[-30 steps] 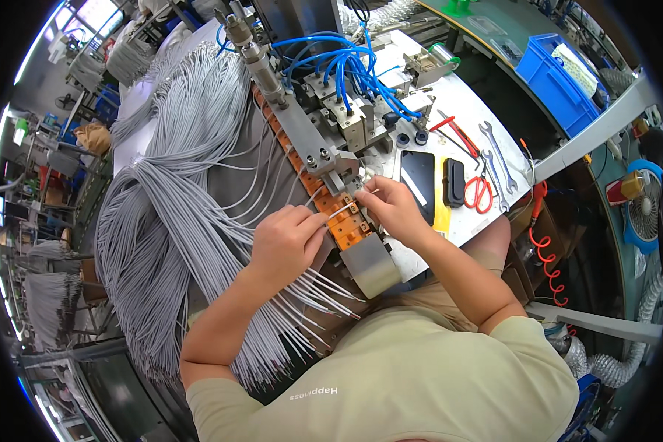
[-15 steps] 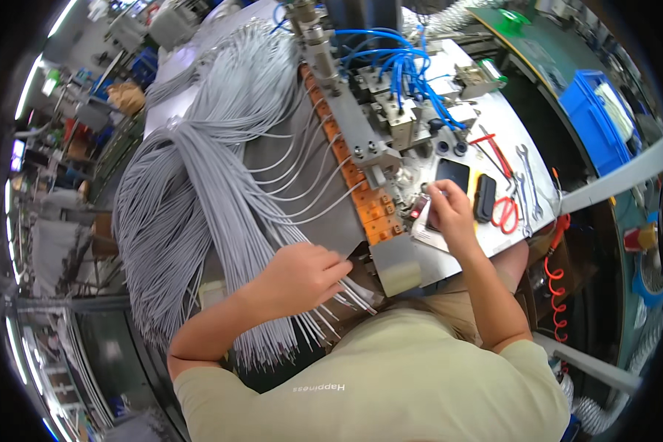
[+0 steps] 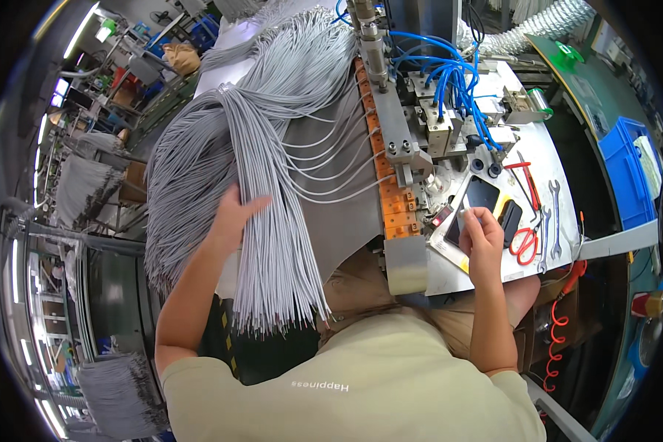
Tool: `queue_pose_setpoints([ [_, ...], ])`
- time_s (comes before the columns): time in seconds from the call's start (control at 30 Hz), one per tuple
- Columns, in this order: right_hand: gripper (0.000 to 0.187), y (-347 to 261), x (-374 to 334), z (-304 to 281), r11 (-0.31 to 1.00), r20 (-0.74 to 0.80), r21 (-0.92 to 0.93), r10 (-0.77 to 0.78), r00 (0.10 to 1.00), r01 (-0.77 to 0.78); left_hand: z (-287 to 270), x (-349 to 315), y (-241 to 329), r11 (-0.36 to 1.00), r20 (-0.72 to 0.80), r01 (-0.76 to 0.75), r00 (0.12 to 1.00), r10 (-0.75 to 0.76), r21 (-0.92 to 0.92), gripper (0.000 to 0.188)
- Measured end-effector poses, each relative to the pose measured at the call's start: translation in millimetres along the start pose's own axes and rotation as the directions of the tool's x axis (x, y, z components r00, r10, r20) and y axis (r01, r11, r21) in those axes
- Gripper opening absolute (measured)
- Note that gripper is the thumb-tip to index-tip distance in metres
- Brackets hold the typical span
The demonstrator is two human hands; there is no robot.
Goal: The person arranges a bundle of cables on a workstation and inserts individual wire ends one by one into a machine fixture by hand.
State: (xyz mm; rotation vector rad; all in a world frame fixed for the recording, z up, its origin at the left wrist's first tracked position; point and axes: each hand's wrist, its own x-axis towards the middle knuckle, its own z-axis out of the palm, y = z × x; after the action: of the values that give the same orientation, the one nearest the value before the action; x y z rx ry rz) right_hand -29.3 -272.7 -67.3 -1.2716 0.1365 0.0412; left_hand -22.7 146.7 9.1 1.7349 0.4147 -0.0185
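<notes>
A thick bundle of thin grey cables [image 3: 280, 258] hangs over the table's near edge, its stripped ends fanned out. At the bundle's left side is my left hand [image 3: 234, 215], thumb laid across the front strands and the other fingers partly hidden among the cables. My right hand [image 3: 482, 237] is raised over the black phone [image 3: 483, 193], thumb and fingertips pinched together. Something small and pale may be between them, too small to name. Several single cables [image 3: 339, 177] curve from the bundle to an orange fixture strip [image 3: 401, 214] on the machine.
A machine with metal blocks [image 3: 440, 132] and blue air hoses [image 3: 457, 81] stands beyond the strip. On the right lie red-handled scissors [image 3: 524, 247], wrenches [image 3: 555, 214], pliers [image 3: 532, 188] and a black case [image 3: 510, 219]. A blue bin [image 3: 626, 173] and a coiled red hose [image 3: 560, 324] are farther right.
My left hand has moved from above the cable ends, up and left to the bundle's side. My right hand stays pinched near the phone. The whole view has shifted with my head.
</notes>
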Motion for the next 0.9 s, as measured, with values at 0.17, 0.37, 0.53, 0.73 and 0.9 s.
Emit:
queue_pose_setpoints([
  [0.17, 0.016, 0, 0, -10, 0.996, -0.010, 0.077, 0.040, 0.999, -0.039, 4, -26, -5, 0.921, 0.259, 0.348, 0.919, -0.298, -0.175, 0.053],
  [0.37, 0.013, -8, -3, 8, 0.997, 0.069, 0.076, 0.003, 0.998, -0.009, 24, -37, 13, 0.951, 0.176, 0.296, 0.945, -0.277, -0.092, 0.055],
  [0.53, 0.013, -3, 0, -5, 0.998, 0.038, 0.058, 0.021, 0.999, -0.023, 9, -52, 17, 0.955, -0.014, 0.014, 1.000, -0.010, 0.297, 0.080],
  [0.73, 0.012, -3, -1, 5, 0.994, 0.076, 0.101, 0.031, 0.997, -0.038, 45, -64, 9, 0.039, 0.502, -0.581, 0.733, 0.459, 0.813, 0.101],
  [0.9, 0.016, -9, -3, 8, 0.997, 0.079, 0.072, 0.035, 0.996, -0.041, 90, -86, 17, 0.083, 0.883, -0.895, 0.447, 0.147, 0.439, 0.088],
])
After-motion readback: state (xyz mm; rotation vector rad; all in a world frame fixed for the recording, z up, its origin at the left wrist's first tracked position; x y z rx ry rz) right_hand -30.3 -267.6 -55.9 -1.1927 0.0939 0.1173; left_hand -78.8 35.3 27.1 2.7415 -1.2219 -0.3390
